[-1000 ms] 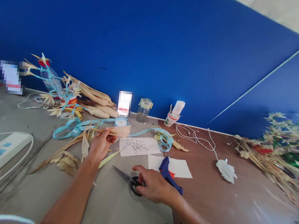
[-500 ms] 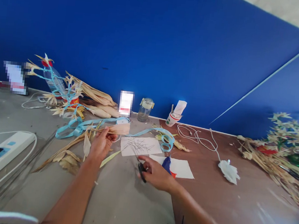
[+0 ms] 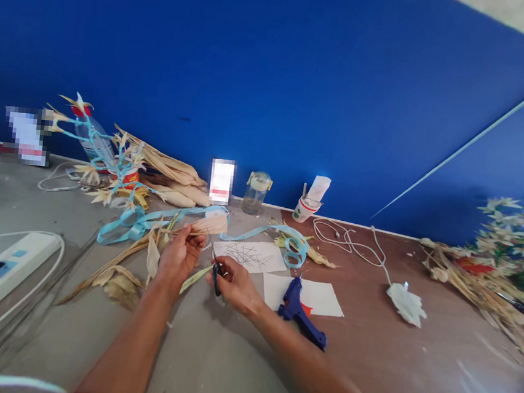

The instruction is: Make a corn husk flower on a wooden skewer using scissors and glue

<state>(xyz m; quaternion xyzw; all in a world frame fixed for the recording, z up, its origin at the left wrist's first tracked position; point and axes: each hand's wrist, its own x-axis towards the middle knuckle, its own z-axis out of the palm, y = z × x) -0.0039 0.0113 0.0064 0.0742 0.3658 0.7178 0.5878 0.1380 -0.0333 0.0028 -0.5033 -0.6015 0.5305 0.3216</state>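
My left hand (image 3: 181,253) pinches a pale dried corn husk (image 3: 215,223), whose broad end sticks out to the right of the fingers. Black-handled scissors (image 3: 216,277) are in my right hand (image 3: 237,285); their blades point up at the husk's lower edge. Whether the blades touch the husk I cannot tell. Just beyond the right hand lies a white sheet (image 3: 256,256) strewn with several thin dark wires. Light blue ribbon (image 3: 149,214) curls behind the left hand. Loose husk strips (image 3: 123,285) lie to the left of my forearm.
A blue glue gun (image 3: 300,311) rests on a white card (image 3: 329,299) at right. Behind stand a glass jar (image 3: 255,194), a paper cup (image 3: 306,209) and a blue-stemmed husk flower (image 3: 94,137). A power strip (image 3: 29,254) is at left; dried husk stems (image 3: 461,290) lie far right.
My right hand has moved left with the scissors, bringing them up to the husk and uncovering the glue gun. The left hand keeps its hold almost in place.
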